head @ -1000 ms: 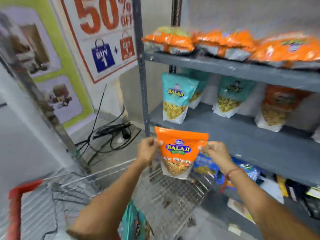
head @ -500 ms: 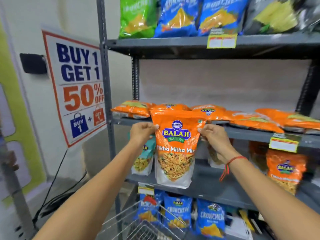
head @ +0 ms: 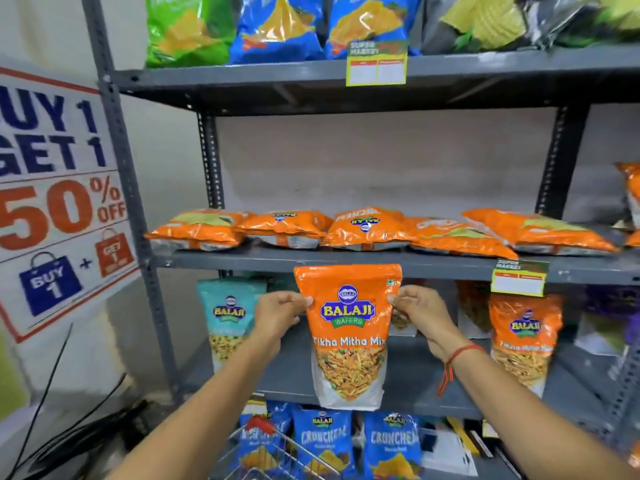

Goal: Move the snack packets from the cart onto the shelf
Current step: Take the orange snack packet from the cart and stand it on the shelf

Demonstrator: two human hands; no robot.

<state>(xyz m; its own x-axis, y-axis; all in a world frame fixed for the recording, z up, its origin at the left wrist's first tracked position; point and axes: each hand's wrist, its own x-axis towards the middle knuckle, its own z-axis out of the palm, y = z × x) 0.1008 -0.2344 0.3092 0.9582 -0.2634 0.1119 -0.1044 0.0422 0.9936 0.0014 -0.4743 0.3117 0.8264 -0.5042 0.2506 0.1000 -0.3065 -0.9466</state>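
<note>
I hold an orange Balaji Tikha Mitha Mix packet [head: 348, 336] upright in front of the grey shelf [head: 398, 263]. My left hand [head: 280, 315] pinches its left edge and my right hand [head: 420, 315] pinches its right edge, both near the top. The packet's top reaches the front lip of the middle shelf board. Only a corner of the wire cart [head: 266, 448] shows at the bottom, below my arms.
Several orange packets [head: 367, 228] lie flat on the middle board. A teal packet [head: 227, 322] and another orange packet [head: 524, 344] stand on the board below. Blue packets [head: 391, 445] fill the lowest level, chips bags [head: 277, 26] the top. A sale poster [head: 59, 199] hangs left.
The packet has come up out of the cart to shelf height with both hands on it. My view has risen from the cart toward the upper shelves and moved closer.
</note>
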